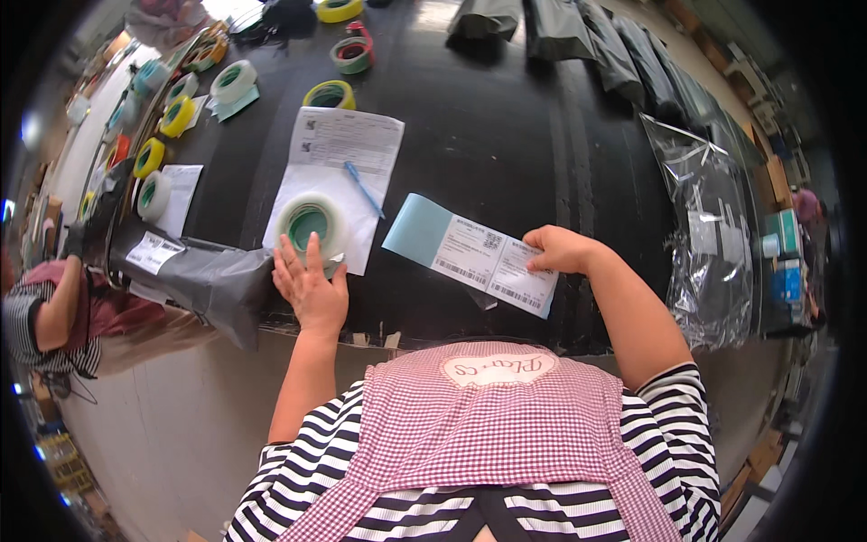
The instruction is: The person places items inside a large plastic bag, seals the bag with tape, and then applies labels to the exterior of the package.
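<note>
My left hand [312,287] rests with spread fingers on the near side of a clear tape roll [335,221] with a green core. The roll lies on a printed paper sheet [350,140], and a blue pen [364,189] is beside it on the same sheet. Between thumb and fingers, my right hand [562,249] pinches the right end of a strip of shipping labels [465,246]. The strip is white with printed codes, and its left end is bare light-blue backing. It extends leftward over the black table [470,117].
Yellow tape rolls [329,94] and other rolls stand at the back and left. A grey mailing bag [203,282] lies left, near a co-worker's arm [56,303]. Dark bags [564,32] line the far right edge; clear plastic packaging [713,244] lies at right.
</note>
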Available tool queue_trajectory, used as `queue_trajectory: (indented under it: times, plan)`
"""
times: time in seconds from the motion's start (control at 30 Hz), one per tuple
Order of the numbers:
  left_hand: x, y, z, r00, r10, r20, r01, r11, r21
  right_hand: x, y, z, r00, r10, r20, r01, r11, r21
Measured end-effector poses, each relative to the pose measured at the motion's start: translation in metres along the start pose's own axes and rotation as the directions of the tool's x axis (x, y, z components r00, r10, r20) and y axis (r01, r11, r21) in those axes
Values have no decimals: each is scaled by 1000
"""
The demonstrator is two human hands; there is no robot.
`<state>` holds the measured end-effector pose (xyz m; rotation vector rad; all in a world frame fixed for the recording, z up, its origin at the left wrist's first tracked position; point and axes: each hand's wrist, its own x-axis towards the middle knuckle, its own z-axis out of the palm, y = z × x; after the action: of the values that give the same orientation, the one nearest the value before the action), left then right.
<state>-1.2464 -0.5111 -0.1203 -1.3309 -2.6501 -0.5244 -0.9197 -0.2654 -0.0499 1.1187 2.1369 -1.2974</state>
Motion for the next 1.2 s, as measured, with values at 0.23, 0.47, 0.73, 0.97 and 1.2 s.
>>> queue_trajectory:
  times: [0.23, 0.47, 0.73, 0.97, 1.2]
  plan:
    - [1, 49, -32, 963, 257, -76, -264, 958, -108, -10, -2, -4, 1000, 3, 2, -3, 994, -106]
    - [23, 109, -28, 832, 550, 75, -429, 722, -543, -25, 0, -5, 1000, -17, -5, 17, 1000, -15]
    - [72, 190, -19, 342, 792, 506, -230, 593, -772, -44, -5, -2, 988, -145, 46, 145, 989, 19]
    - [68, 189, -24, 177, 687, 705, -137, 726, -674, -64, 17, 2, 979, -190, -77, 205, 915, 349]
    - [67, 182, -17, 66, 693, 718, 113, 710, -695, -78, 23, 2, 982, -157, -101, 186, 878, 441]
